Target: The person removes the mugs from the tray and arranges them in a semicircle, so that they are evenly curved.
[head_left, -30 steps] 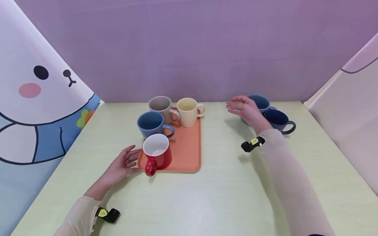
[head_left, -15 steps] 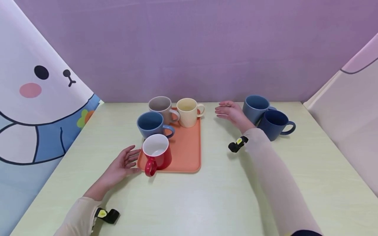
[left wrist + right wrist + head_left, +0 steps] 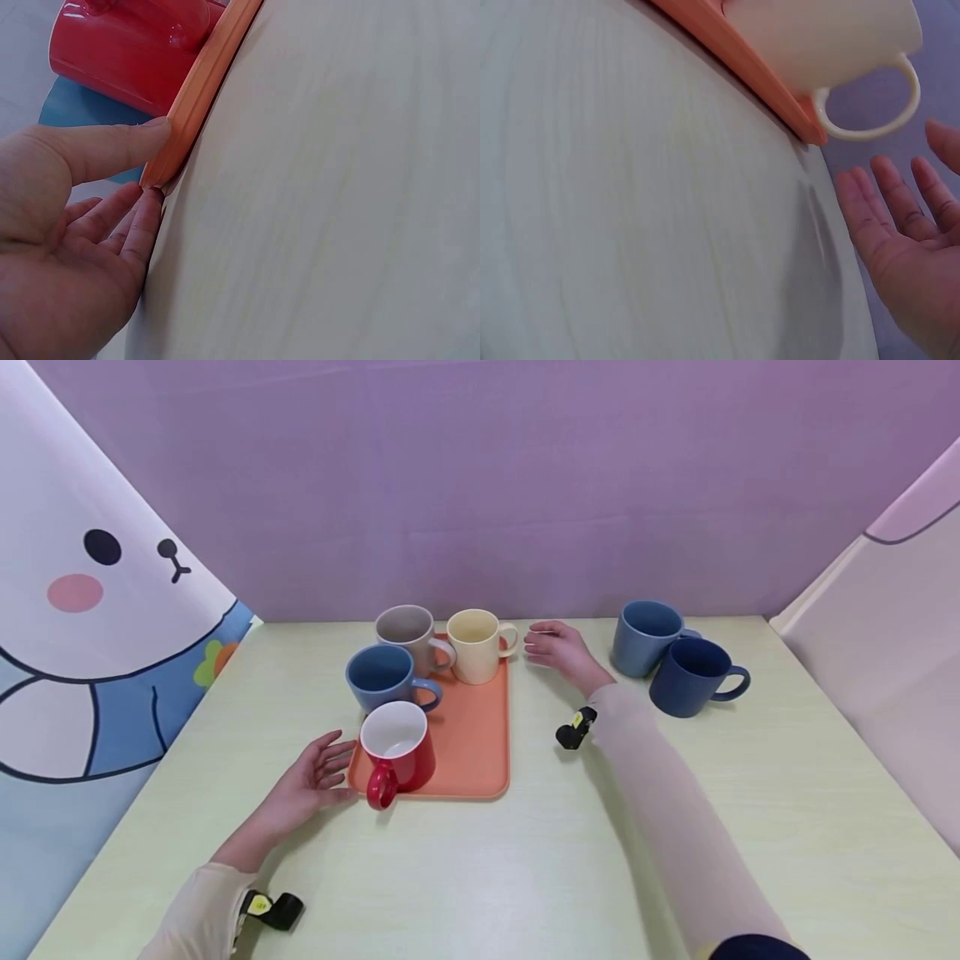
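My left hand [image 3: 300, 789] is at the near left corner of an orange tray [image 3: 476, 743]. In the left wrist view, its thumb [image 3: 112, 146] touches the tray's rim, with the fingertips at the corner. On the tray stand a red mug [image 3: 418, 764] with a white inside, a blue mug [image 3: 375, 692], a grey mug [image 3: 420, 643] and a cream mug [image 3: 476, 662]. To the right of the cream mug, my right hand [image 3: 564, 653] has its fingers extended and holds nothing. The right wrist view puts its fingertips apart from the cream mug's handle [image 3: 877, 133].
A lighter blue mug [image 3: 633, 647] and a navy mug [image 3: 678, 689] stand close together at the right, beyond the right forearm. A purple backdrop [image 3: 480, 485] rises behind the pale table [image 3: 465, 877]. Printed cloth panels flank both sides.
My right hand has moved left, away from the blue and navy mugs and closer to the cream mug. The left hand, tray and mugs have stayed put.
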`<state>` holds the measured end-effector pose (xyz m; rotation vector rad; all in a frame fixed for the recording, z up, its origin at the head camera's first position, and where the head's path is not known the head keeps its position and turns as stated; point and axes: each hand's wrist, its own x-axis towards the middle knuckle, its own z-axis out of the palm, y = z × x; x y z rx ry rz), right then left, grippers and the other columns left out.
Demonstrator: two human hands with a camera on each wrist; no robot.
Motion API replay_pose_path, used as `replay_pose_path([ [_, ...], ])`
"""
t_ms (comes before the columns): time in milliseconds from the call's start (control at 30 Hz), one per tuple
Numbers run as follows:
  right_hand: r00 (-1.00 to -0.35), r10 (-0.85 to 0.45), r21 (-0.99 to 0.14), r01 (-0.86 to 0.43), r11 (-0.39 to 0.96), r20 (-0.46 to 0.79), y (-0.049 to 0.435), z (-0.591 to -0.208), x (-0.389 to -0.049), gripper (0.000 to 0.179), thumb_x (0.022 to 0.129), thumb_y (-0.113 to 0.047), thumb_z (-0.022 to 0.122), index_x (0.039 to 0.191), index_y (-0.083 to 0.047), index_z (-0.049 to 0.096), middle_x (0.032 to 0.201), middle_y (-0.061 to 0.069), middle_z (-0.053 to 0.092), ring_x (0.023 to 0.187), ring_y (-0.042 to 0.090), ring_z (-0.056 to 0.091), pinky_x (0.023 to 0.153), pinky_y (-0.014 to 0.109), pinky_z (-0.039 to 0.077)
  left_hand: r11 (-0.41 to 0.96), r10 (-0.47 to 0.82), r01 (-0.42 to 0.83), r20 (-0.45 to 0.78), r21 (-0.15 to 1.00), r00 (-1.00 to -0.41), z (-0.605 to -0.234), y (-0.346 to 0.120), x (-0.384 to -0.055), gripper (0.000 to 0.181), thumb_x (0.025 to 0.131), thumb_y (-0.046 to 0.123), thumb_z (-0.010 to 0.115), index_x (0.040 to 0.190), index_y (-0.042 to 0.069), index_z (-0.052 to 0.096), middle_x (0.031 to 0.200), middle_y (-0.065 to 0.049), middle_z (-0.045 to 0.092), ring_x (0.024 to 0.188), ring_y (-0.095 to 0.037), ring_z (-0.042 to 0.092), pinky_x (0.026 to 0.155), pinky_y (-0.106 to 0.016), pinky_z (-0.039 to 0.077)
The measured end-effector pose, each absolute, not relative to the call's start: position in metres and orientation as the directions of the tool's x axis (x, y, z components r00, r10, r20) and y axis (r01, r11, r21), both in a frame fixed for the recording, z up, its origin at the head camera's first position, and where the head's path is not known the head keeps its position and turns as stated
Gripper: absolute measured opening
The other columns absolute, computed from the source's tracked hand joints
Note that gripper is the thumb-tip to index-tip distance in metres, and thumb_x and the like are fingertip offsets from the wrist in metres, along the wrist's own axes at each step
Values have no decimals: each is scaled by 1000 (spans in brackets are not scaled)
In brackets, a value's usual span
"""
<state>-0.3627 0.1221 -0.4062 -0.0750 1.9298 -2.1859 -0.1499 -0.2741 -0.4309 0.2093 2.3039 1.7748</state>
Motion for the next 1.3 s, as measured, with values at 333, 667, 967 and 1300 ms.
replay_pose_path([
  [333,-978,-182,-981,131,-140,-104,100,-413,-364,45,104,-11,52,143,8,42,136,26,50,110,34,59,105,46,45,257,248,-25,-91,966,-965,-429,-272,-149,89,87,-12,66,155,-3,10,155,-32,28,137,-52,34,91,-25,52],
  [667,-970,-210,-979,154,-131,-124,94,-415,-367,39,106,-17,50,137,6,45,129,23,51,103,29,59,106,46,44,259,244,-27,-92,965,-965,-430,-273,-149,89,87,-12,67,155,-3,10,155,-31,28,138,-52,33,92,-25,52],
  [967,-969,-197,-976,176,-131,-148,88,-411,-367,41,105,-20,53,133,9,46,133,30,48,114,39,55,105,46,44,258,242,-33,-98,966,-965,-430,-274,-150,89,87,-11,66,156,-3,10,155,-31,28,138,-52,33,92,-25,52],
  [1300,-974,-184,-968,166,-189,-131,88,-411,-363,15,102,-16,58,94,-5,52,115,29,54,105,39,59,101,50,47,263,249,-20,-88,965,-964,-430,-273,-150,89,87,-11,66,155,-4,10,155,-31,28,137,-53,33,91,-25,52],
])
